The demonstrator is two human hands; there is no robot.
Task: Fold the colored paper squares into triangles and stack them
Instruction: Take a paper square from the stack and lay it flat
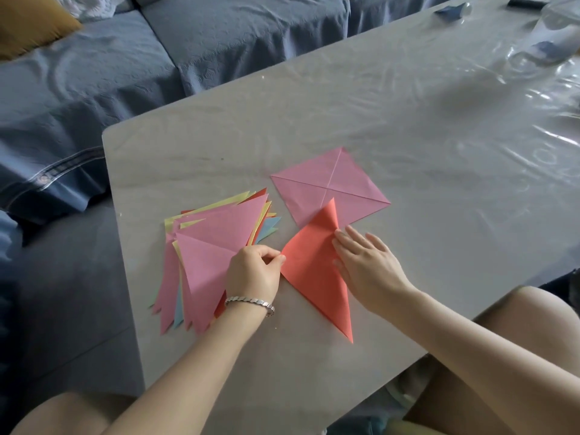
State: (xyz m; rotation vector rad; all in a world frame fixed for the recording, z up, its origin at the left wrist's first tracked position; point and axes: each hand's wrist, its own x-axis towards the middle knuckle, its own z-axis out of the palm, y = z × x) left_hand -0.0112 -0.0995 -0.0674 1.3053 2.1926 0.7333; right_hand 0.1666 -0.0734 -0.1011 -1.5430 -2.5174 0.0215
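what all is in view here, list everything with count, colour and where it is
red paper: one, red-orange, partly folded, on the table between the hands
pink sheet: one, pink, lying open with crossed creases, just beyond the red paper
stack of triangles: one pile, pink on top, with yellow, blue, red and green edges showing, left of the red paper
table: one, grey, under clear film
sofa: one, blue, left of and behind the table
cushion: one, mustard yellow, top left on the sofa
blue bits: a few, at the table's far end, too blurred to name
bracelet: one, silver, on the left wrist
left hand: pinches the red paper's left corner
right hand: fingers straight, pressing the red paper's right side
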